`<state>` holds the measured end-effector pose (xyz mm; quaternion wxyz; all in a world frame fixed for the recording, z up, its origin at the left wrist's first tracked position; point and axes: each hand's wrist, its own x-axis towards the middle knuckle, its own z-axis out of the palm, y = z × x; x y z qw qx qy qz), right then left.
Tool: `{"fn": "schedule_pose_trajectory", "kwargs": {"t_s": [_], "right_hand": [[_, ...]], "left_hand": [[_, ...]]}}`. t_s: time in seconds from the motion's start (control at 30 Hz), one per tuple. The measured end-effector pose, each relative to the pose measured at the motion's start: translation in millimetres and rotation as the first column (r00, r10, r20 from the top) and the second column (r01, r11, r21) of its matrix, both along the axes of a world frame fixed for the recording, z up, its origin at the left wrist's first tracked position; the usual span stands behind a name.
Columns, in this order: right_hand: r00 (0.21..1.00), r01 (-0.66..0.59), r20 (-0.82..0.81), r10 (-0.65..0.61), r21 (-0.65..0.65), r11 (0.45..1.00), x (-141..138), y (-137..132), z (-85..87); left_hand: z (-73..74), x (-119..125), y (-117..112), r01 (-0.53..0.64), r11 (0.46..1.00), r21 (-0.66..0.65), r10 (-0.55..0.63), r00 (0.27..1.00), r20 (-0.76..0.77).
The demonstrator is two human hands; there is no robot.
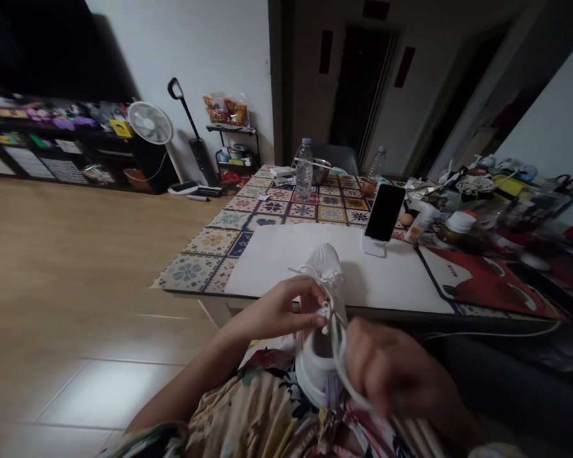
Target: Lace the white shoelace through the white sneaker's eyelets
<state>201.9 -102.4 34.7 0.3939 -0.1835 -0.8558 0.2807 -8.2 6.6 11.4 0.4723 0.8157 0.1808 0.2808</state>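
A white mesh sneaker (pixel 325 270) rests on my lap, toe pointing away from me and partly hidden by my hands. My left hand (pixel 279 310) pinches the white lace (pixel 325 310) near the top eyelets. My right hand (pixel 386 372) closes around a long loop of the same lace (pixel 340 362) beside the shoe's opening. The lace's exact path through the eyelets is hidden behind my fingers. Below the shoe lies my floral-print garment (pixel 262 413).
Just ahead stands a table with a patterned tile cover (pixel 267 213), holding a white board, a phone on a stand, water bottles and a metal bowl. Clutter crowds its right side. A wooden floor spreads left, with a fan and shelves beyond.
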Motion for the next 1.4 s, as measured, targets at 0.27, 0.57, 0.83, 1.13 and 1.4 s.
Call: {"fn": "schedule_pose_trajectory", "kwargs": {"t_s": [0.27, 0.57, 0.83, 1.13, 1.4], "right_hand": [[0.902, 0.421, 0.106, -0.418, -0.009, 0.907, 9, 26, -15.9], [0.950, 0.303, 0.099, -0.297, -0.054, 0.952, 5, 34, -26.5], [0.961, 0.103, -0.233, -0.150, -0.201, 0.974, 13, 33, -25.7], [0.615, 0.432, -0.579, -0.536, -0.322, 0.843, 31, 26, -17.8], [0.849, 0.526, -0.122, -0.514, 0.286, 0.801, -7, 13, -24.7]], "left_hand": [[-3.5, 6, -7, -0.008, 1.000, -0.023, 0.009, 0.999, 0.043], [-12.2, 5, 5, 0.218, 0.926, -0.308, -0.169, 0.969, 0.179], [-6.1, -10, 5, 0.275, 0.882, -0.382, -0.053, 0.864, 0.501], [18.9, -34, 3, 0.278, 0.948, -0.153, -0.040, 0.582, 0.812], [12.3, 2, -24, -0.020, 0.961, -0.275, 0.078, 0.976, 0.203]]}}
